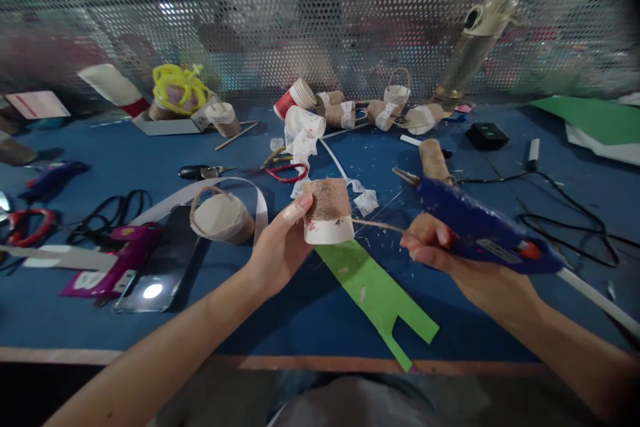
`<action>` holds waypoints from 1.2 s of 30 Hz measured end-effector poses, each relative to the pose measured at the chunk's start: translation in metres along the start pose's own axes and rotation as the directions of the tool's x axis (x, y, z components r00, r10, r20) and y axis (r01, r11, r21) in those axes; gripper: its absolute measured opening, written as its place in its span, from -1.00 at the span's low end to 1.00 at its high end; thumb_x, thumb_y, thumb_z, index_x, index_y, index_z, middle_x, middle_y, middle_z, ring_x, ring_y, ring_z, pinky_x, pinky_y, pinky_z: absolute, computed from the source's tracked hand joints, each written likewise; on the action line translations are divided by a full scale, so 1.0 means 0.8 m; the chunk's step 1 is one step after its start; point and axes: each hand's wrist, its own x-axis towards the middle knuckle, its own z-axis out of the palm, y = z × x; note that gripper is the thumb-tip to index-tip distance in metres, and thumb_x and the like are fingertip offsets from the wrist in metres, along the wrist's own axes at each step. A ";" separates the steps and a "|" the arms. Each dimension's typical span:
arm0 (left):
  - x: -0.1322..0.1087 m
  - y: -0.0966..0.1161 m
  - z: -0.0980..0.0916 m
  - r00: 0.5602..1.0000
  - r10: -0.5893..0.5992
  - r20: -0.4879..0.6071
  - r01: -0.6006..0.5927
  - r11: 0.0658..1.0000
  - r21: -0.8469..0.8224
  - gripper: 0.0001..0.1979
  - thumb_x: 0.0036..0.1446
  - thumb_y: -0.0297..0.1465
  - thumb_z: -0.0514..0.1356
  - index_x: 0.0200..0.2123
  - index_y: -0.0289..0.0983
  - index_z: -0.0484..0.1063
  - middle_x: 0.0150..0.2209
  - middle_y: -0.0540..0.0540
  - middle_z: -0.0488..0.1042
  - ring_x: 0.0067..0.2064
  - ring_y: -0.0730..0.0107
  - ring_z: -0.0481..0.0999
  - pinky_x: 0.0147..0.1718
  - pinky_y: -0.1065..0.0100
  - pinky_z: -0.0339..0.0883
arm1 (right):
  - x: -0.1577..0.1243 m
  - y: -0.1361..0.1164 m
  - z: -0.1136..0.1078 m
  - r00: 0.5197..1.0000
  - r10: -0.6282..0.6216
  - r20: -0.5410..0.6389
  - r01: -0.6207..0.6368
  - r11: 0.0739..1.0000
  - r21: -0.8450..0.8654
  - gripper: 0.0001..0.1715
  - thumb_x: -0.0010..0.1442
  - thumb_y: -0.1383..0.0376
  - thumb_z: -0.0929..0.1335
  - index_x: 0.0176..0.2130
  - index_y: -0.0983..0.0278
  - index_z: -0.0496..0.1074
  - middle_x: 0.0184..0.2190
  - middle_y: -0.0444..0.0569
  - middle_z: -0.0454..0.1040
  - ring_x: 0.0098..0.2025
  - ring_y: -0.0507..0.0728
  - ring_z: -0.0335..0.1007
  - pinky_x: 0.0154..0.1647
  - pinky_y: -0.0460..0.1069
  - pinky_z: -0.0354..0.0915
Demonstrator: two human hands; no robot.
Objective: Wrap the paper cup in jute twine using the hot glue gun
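My left hand is closed around a small paper cup, its thumb on the near left side. Brown twine wraps the upper part of the cup; a white printed band shows below. A loose strand of twine runs from the cup to my right hand. That hand is closed on a blue hot glue gun and also pinches the strand. The gun's nozzle points left, toward the cup but apart from it. A white glue stick sticks out of its rear end.
Beneath my hands lies a cut green strip. A twine-handled cup and a phone stand or lie to the left. Red-handled scissors, a twine roll, several cups and a bottle are farther back, before a perforated metal panel.
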 end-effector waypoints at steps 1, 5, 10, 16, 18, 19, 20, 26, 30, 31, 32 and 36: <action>0.000 0.001 0.002 1.000 -0.012 -0.021 0.012 1.000 0.002 -0.70 0.25 -0.22 0.29 -0.06 -0.25 0.66 -0.10 -0.10 0.70 -0.06 0.19 0.66 -0.07 0.28 0.53 | -0.003 -0.004 0.002 1.000 -0.006 0.023 0.004 0.998 0.064 -0.69 0.10 0.22 0.59 -0.38 0.14 0.42 -0.33 -0.19 0.59 -0.26 0.11 0.56 -0.04 0.10 0.52; -0.002 0.003 0.008 0.995 -0.054 -0.084 0.054 0.999 -0.010 -0.71 0.30 -0.24 0.24 -0.04 -0.26 0.65 -0.09 -0.11 0.70 -0.07 0.21 0.66 -0.10 0.30 0.54 | -0.003 -0.014 0.009 0.984 0.089 0.155 -0.098 0.994 0.048 -0.72 0.05 0.30 0.61 -0.36 0.12 0.48 -0.33 -0.20 0.63 -0.26 0.11 0.61 -0.15 0.03 0.55; -0.001 -0.001 0.003 0.999 -0.034 -0.017 0.034 0.999 -0.009 -0.71 0.27 -0.23 0.29 -0.02 -0.23 0.65 -0.08 -0.08 0.70 -0.08 0.28 0.65 -0.07 0.36 0.51 | 0.004 -0.013 0.012 0.989 0.108 0.104 -0.100 0.992 -0.080 -0.68 0.14 0.15 0.57 -0.10 0.05 0.55 -0.18 -0.14 0.67 -0.12 0.15 0.65 -0.11 0.02 0.54; -0.002 -0.004 -0.001 0.999 -0.033 0.021 0.031 0.998 0.061 -0.61 0.16 -0.15 0.38 -0.02 -0.24 0.63 -0.03 -0.15 0.67 -0.03 0.17 0.63 -0.05 0.30 0.48 | 0.003 -0.017 0.011 0.989 -0.110 -0.099 0.071 0.940 -0.332 -0.84 0.26 0.17 0.49 -0.15 0.11 0.52 -0.23 -0.12 0.59 -0.20 0.13 0.56 -0.13 0.01 0.46; -0.002 -0.004 -0.001 1.000 -0.015 0.017 0.013 0.997 0.081 -0.61 0.15 -0.15 0.39 -0.04 -0.25 0.63 -0.05 -0.15 0.67 -0.04 0.16 0.62 -0.08 0.30 0.47 | 0.003 -0.020 0.011 0.976 -0.197 -0.094 0.146 0.908 -0.393 -0.88 0.25 0.23 0.48 -0.28 0.13 0.47 -0.41 -0.18 0.50 -0.38 0.06 0.46 -0.31 -0.03 0.39; -0.002 -0.004 -0.001 1.000 0.001 0.019 -0.003 0.996 0.090 -0.62 0.15 -0.16 0.39 -0.04 -0.25 0.63 -0.06 -0.15 0.67 -0.05 0.16 0.62 -0.08 0.30 0.46 | 0.003 -0.021 0.011 0.971 -0.229 -0.069 0.181 0.893 -0.412 -0.83 0.25 0.27 0.48 -0.34 0.14 0.43 -0.49 -0.22 0.43 -0.47 0.03 0.37 -0.41 -0.06 0.33; -0.002 -0.004 -0.002 1.000 0.018 0.023 -0.021 0.995 0.099 -0.63 0.16 -0.16 0.38 -0.04 -0.25 0.63 -0.08 -0.14 0.67 -0.06 0.16 0.62 -0.08 0.29 0.46 | 0.002 -0.022 0.011 0.967 -0.253 -0.034 0.215 0.880 -0.424 -0.78 0.25 0.30 0.48 -0.38 0.15 0.38 -0.54 -0.25 0.36 -0.53 0.00 0.29 -0.48 -0.07 0.27; -0.001 -0.006 -0.006 0.994 0.093 0.051 -0.100 0.983 0.156 -0.54 0.18 -0.13 0.34 0.07 -0.24 0.59 -0.11 -0.17 0.66 -0.02 0.05 0.62 0.00 0.15 0.47 | -0.002 -0.012 0.004 0.942 -0.251 0.222 0.320 0.869 -0.377 -0.70 0.18 0.39 0.44 -0.44 0.19 0.26 -0.49 -0.23 0.32 -0.51 -0.01 0.22 -0.48 -0.06 0.15; -0.001 -0.007 -0.005 0.990 0.128 0.059 -0.137 0.975 0.177 -0.47 0.17 -0.10 0.34 0.13 -0.24 0.54 0.01 -0.22 0.62 0.10 -0.05 0.56 0.10 0.08 0.43 | -0.002 -0.006 0.003 0.941 -0.223 0.254 0.311 0.866 -0.392 -0.70 0.13 0.41 0.43 -0.44 0.19 0.23 -0.50 -0.24 0.29 -0.50 0.00 0.17 -0.47 -0.04 0.08; -0.002 -0.006 -0.004 0.989 0.133 0.064 -0.143 0.973 0.179 -0.47 0.16 -0.10 0.34 0.13 -0.24 0.54 0.02 -0.22 0.62 0.12 -0.06 0.55 0.11 0.08 0.42 | -0.002 -0.006 0.004 0.941 -0.217 0.259 0.309 0.864 -0.397 -0.69 0.13 0.41 0.43 -0.45 0.19 0.22 -0.51 -0.24 0.28 -0.51 0.00 0.16 -0.47 -0.04 0.07; -0.002 -0.006 -0.004 0.988 0.137 0.069 -0.147 0.972 0.182 -0.48 0.16 -0.10 0.35 0.12 -0.24 0.55 0.03 -0.22 0.61 0.12 -0.06 0.55 0.11 0.08 0.42 | -0.002 -0.006 0.004 0.942 -0.214 0.259 0.306 0.862 -0.404 -0.69 0.13 0.41 0.42 -0.45 0.19 0.21 -0.52 -0.25 0.26 -0.51 0.00 0.13 -0.47 -0.04 0.05; -0.004 -0.006 -0.003 0.987 0.140 0.074 -0.152 0.968 0.200 -0.54 0.18 -0.15 0.35 0.09 -0.21 0.56 0.04 -0.20 0.61 0.12 -0.03 0.55 0.08 0.13 0.44 | -0.003 -0.008 0.005 0.940 -0.202 0.274 0.310 0.841 -0.444 -0.68 0.12 0.40 0.40 -0.45 0.18 0.16 -0.53 -0.26 0.21 -0.52 -0.01 0.09 -0.46 -0.05 0.04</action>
